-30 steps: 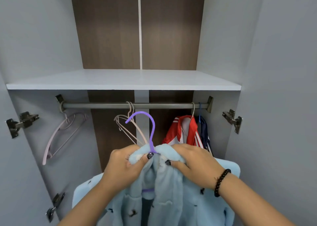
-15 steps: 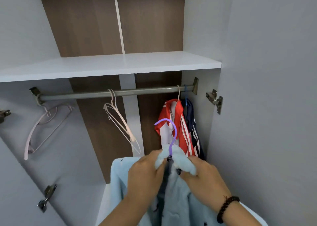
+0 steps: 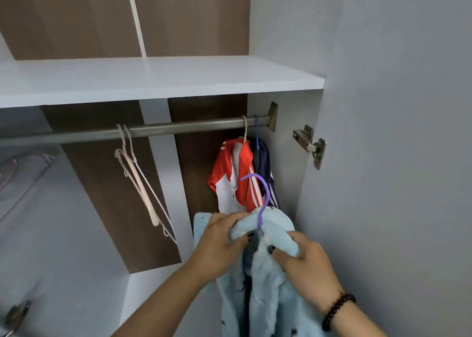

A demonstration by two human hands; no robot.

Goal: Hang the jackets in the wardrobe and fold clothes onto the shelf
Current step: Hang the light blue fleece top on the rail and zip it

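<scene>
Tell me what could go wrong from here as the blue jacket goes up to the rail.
1. Both the left hand and the right hand pinch the light blue jacket at the collar, not the purple hanger itself, so the fleece might slip off on the lift.
2. The hook sits right in front of the red and white jacket and could snag it.
3. The rail is crowded at its right end; the hook may land on another hanger.

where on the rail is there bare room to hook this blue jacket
The rail is bare between the empty hangers and the red jacket. That gap is the widest. It is crowded at the right end, where the red and navy jacket hang by the bracket. The shelf above is bare too.
</scene>
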